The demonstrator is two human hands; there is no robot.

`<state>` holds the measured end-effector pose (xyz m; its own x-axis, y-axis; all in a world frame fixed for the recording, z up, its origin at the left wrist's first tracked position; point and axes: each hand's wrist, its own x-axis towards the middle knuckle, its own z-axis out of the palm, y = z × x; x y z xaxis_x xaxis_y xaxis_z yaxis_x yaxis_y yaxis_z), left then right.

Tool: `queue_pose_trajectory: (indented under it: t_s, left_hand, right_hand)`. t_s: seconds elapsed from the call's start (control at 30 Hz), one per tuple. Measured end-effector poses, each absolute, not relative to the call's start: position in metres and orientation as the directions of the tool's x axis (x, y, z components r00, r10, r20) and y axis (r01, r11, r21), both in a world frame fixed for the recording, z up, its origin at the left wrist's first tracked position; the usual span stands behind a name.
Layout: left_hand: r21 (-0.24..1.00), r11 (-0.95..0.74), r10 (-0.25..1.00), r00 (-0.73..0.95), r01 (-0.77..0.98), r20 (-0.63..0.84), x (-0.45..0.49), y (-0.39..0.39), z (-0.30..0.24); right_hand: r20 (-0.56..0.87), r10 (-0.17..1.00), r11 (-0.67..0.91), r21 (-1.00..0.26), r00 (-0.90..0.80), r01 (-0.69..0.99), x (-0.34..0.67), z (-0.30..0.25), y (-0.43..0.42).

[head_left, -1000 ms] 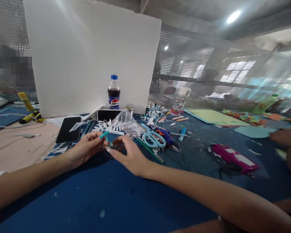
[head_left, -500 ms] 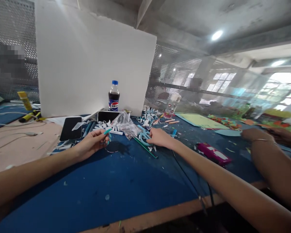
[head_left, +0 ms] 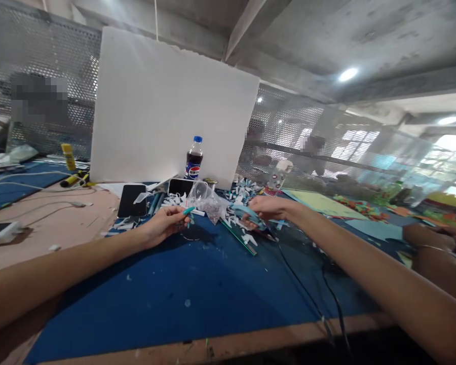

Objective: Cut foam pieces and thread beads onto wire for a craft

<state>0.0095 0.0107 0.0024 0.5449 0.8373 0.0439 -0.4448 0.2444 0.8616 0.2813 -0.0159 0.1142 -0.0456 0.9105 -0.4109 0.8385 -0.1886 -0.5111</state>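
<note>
My left hand (head_left: 171,220) is closed in a pinch above the blue tabletop (head_left: 167,294). Slim turquoise tips show at its fingers; whether they are nails or small pieces I cannot tell. A thin dark line curves below the fingertips. My right hand (head_left: 268,209) grips scissors (head_left: 253,215) by their light blue handles, the blades pointing right and toward me. Between the hands lies a clear plastic bag (head_left: 210,203) with small bits in it. White and light blue scraps (head_left: 245,190) are heaped behind the scissors, and a green-edged strip (head_left: 240,238) lies in front.
A cola bottle (head_left: 194,159) stands before a white board (head_left: 171,106). Two phones, one a black phone (head_left: 132,200), lie at left and centre. Black cables (head_left: 302,284) cross the table at right. Another person's arm (head_left: 433,253) rests at far right beside coloured paper.
My right hand has picked up the scissors and turned them, blades now to the right. My left hand keeps its pinch. The head view has shifted left and up.
</note>
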Motion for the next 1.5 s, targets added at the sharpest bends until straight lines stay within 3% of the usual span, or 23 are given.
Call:
queue_pose_trajectory:
  t_s: [0.1, 0.13, 0.33, 0.47, 0.63, 0.77, 1.0, 1.13, 1.27, 1.5]
  left_hand:
    - [0.859, 0.245, 0.832, 0.552, -0.451, 0.053, 0.009, 0.011, 0.002]
    - [0.859, 0.243, 0.831, 0.554, -0.451, 0.055, 0.009, 0.012, 0.001]
    - [0.865, 0.228, 0.823, 0.563, -0.447, 0.074, 0.007, 0.018, -0.006]
    - [0.874, 0.219, 0.825, 0.561, -0.433, 0.071, 0.007, 0.017, -0.004]
    - [0.897, 0.193, 0.842, 0.537, -0.398, 0.057, 0.009, 0.012, -0.001]
    - [0.934, 0.082, 0.849, 0.515, -0.348, 0.118, 0.011, 0.01, 0.0]
    - [0.94, 0.047, 0.88, 0.459, -0.339, 0.121, 0.011, 0.012, 0.0]
    - [0.922, 0.07, 0.887, 0.446, -0.38, 0.116, 0.011, 0.015, -0.002]
    - [0.92, 0.098, 0.881, 0.462, -0.379, 0.096, 0.011, 0.014, -0.001]
    - [0.904, 0.124, 0.874, 0.475, -0.41, 0.096, 0.008, 0.015, -0.001]
  right_hand:
    - [-0.313, 0.947, -0.169, -0.669, -0.068, 0.724, 0.277, 0.117, -0.032]
    - [-0.241, 0.97, -0.174, -0.771, -0.028, 0.613, 0.275, 0.117, -0.036]
    - [0.025, 0.997, 0.005, -0.966, 0.073, 0.259, 0.264, 0.112, -0.048]
    - [0.136, 0.982, 0.153, -0.98, -0.13, 0.125, 0.256, 0.106, -0.045]
    - [0.036, 0.883, 0.087, -0.992, -0.468, 0.088, 0.244, 0.076, -0.031]
    - [0.058, 0.858, 0.043, -0.998, -0.511, -0.041, 0.245, 0.044, -0.022]
    - [-0.097, 0.84, 0.025, -0.976, -0.535, 0.216, 0.266, 0.041, -0.028]
    - [-0.268, 0.727, 0.018, -0.913, -0.632, 0.408, 0.268, 0.052, -0.033]
    - [-0.505, 0.604, -0.037, -0.79, -0.616, 0.612, 0.268, 0.06, -0.033]
    - [-0.502, 0.648, 0.067, -0.711, -0.573, 0.7, 0.283, 0.07, -0.024]
